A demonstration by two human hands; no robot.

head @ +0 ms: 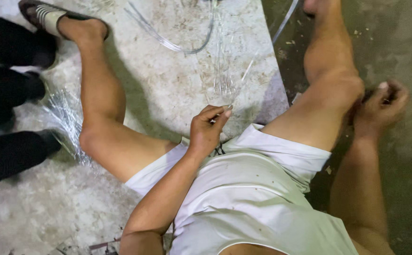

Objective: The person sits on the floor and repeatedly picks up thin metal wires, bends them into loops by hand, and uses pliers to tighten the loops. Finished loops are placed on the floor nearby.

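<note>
I sit on the floor with my legs spread, in white shorts (248, 184). My left hand (208, 130) is between my thighs, its thumb and fingers pinched on the lower ends of a bundle of thin clear strands (222, 78) that fans out over the pale floor. My right hand (380, 108) is just outside my right knee (338, 89), its fingers curled around a small dark thing (373, 94) that I cannot make out.
A loop of clear tubing (177, 45) lies on the pale slab (168, 94) ahead. A second bundle of clear strands (69, 118) lies by my left knee. My left foot wears a striped sandal (45, 16). Another person's black-clad legs (5, 94) are at the left. Dark floor (404, 47) runs along the right.
</note>
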